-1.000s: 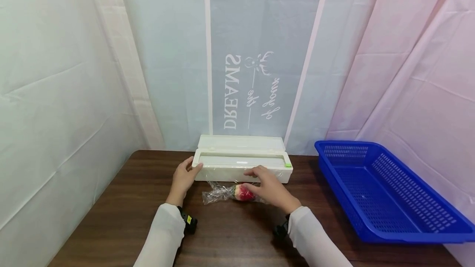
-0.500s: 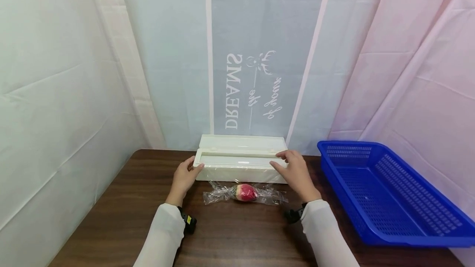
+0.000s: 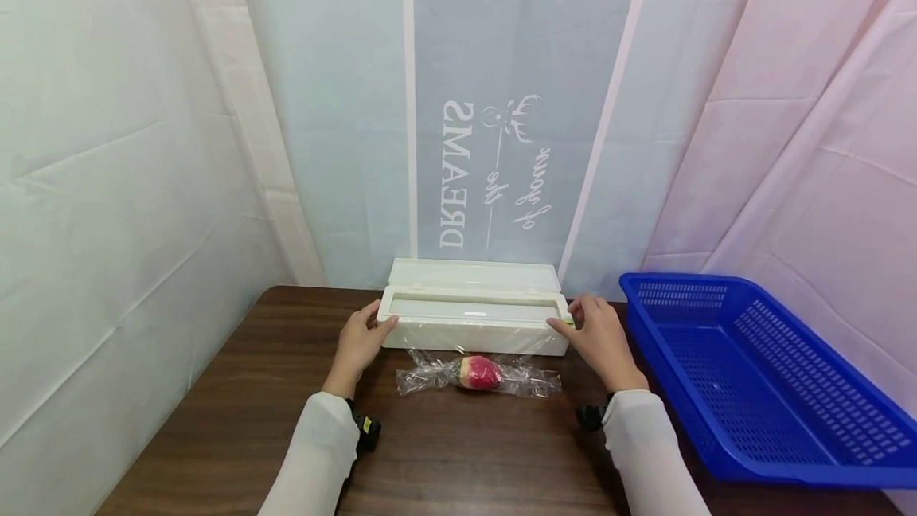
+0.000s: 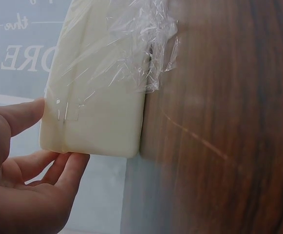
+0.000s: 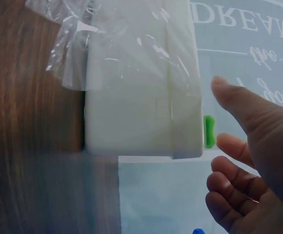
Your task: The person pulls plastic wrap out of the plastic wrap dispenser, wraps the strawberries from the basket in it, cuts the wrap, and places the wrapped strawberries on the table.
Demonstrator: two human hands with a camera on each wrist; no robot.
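A white cling film dispenser [image 3: 473,335] stands at the back of the table with its lid [image 3: 473,273] raised. My left hand [image 3: 356,345] grips its left end, thumb at the upper front edge and fingers against the end. At the right end, my right hand [image 3: 600,341] hovers by the green slide cutter [image 5: 209,131]. Its thumb is apart from the box and its index fingertip is close to the cutter; contact is unclear. In front of the dispenser lies a red-and-cream fruit-like piece [image 3: 478,373] in clear film [image 3: 526,379], twisted out at both sides.
A blue plastic basket [image 3: 716,412] with slotted walls stands on the right side of the brown wooden table [image 3: 458,460]. Behind the dispenser hangs a grey-blue curtain [image 3: 358,102] with printed words. Pale cloth also hangs at both sides.
My right hand has moved right, from above the wrapped piece along the dispenser to its right end, uncovering the piece's right side. My left hand keeps its grip on the left end.
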